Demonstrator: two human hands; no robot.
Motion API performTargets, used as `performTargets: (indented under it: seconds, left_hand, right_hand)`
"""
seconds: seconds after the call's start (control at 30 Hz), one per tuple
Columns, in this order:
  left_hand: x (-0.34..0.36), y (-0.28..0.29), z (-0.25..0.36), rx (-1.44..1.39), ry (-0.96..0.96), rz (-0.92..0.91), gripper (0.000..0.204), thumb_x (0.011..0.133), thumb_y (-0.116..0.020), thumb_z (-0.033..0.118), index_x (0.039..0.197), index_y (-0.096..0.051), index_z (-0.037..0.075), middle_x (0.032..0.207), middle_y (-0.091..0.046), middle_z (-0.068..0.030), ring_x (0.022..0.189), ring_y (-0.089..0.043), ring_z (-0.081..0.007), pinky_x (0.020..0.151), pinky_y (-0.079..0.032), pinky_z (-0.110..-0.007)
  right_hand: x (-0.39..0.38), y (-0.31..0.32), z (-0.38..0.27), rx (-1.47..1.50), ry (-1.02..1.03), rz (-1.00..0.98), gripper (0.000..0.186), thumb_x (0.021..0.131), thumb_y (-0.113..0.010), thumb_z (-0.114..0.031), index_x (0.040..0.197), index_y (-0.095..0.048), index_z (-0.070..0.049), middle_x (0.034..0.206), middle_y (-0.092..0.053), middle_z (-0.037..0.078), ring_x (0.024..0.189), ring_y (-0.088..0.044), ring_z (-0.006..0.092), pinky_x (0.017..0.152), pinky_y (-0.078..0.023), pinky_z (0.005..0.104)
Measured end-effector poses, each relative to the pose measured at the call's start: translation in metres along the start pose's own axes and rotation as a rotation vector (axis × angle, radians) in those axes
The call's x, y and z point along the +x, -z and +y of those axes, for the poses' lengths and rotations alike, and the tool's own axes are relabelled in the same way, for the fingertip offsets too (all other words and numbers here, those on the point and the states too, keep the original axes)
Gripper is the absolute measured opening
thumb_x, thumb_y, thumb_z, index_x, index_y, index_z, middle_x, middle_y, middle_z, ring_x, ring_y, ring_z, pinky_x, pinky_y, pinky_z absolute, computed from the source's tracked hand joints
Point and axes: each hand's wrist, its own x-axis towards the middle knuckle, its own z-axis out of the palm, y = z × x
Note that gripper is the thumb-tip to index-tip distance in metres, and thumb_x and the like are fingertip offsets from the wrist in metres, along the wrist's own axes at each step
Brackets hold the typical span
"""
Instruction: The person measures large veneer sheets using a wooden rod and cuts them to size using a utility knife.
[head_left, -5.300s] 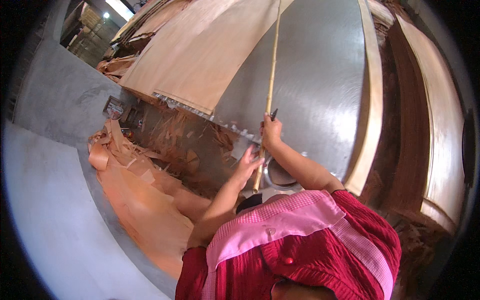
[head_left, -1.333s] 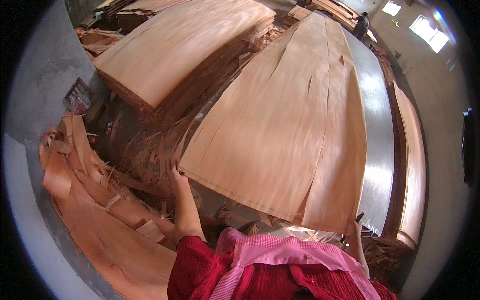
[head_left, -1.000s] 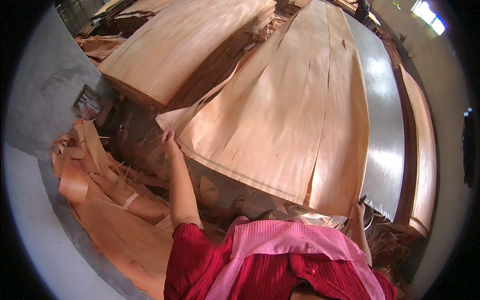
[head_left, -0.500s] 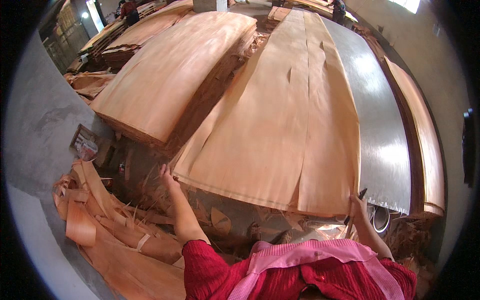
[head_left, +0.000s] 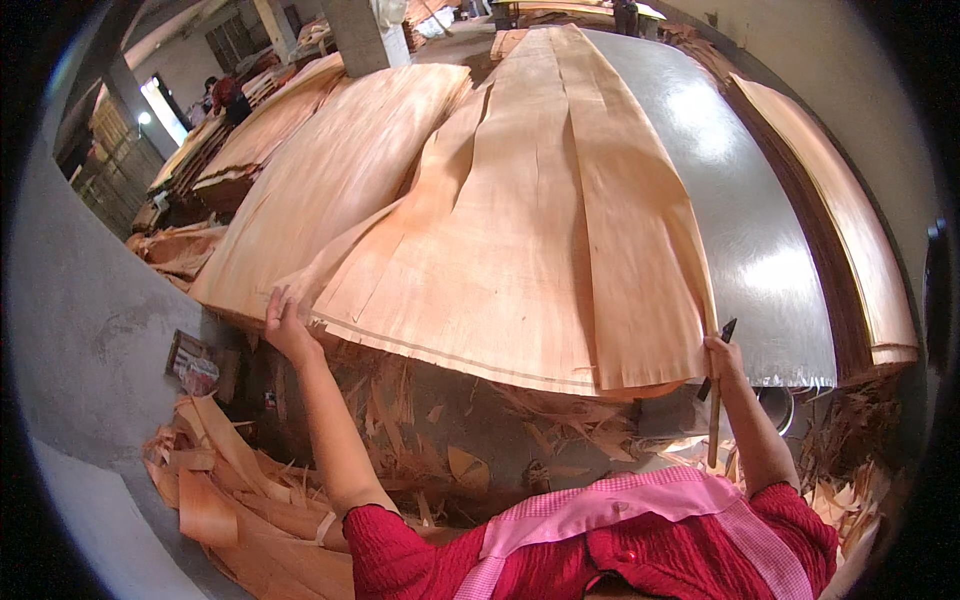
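A long, thin sheet of wood veneer (head_left: 520, 270) spans the middle, buckled along its length with a lengthwise fold or overlap right of its centre. My left hand (head_left: 290, 328) grips its near left corner, and that edge hangs over a neighbouring veneer stack. At the near right corner my right hand (head_left: 725, 358) is closed on the sheet's edge. The same hand also holds a tool (head_left: 714, 420) with a slim wooden handle and a dark, blade-like head. Beneath the sheet, to its right, a smooth grey metal tabletop (head_left: 745, 230) shows.
A thick veneer stack (head_left: 330, 170) stands at the left, another (head_left: 825, 210) along the right wall. Torn veneer scraps (head_left: 240, 500) are heaped at the near left. A concrete pillar (head_left: 365, 40) rises at the back. Another person (head_left: 228, 98) is at the far left.
Both hands have lifted and carried the sheet's near edge away from me. My left hand has gone left, and the sheet now bulges over the left stack. The view has tilted up.
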Motion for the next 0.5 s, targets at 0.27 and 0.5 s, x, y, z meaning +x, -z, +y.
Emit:
performTargets:
  seconds: [0.27, 0.5]
  left_hand:
    - [-0.116, -0.113, 0.080, 0.045, -0.203, -0.156, 0.031, 0.079, -0.048, -0.004, 0.109, -0.051, -0.006, 0.110, -0.054, -0.0131, 0.097, -0.052, -0.0188, 0.087, -0.039, -0.029]
    - [-0.316, -0.138, 0.060, 0.267, -0.282, -0.145, 0.036, 0.081, -0.045, -0.001, 0.117, -0.045, -0.003, 0.120, -0.047, -0.0127, 0.110, -0.044, -0.0214, 0.094, -0.032, -0.033]
  right_hand:
    - [0.126, 0.175, 0.021, 0.155, 0.015, -0.098, 0.021, 0.070, -0.058, -0.021, 0.076, -0.060, 0.000, 0.065, -0.056, 0.004, 0.055, -0.053, 0.0160, 0.052, -0.040, 0.0274]
    - [0.118, 0.271, -0.016, -0.180, 0.047, 0.093, 0.012, 0.068, -0.058, -0.016, 0.066, -0.058, -0.004, 0.055, -0.051, 0.001, 0.043, -0.047, 0.0124, 0.038, -0.034, 0.0277]
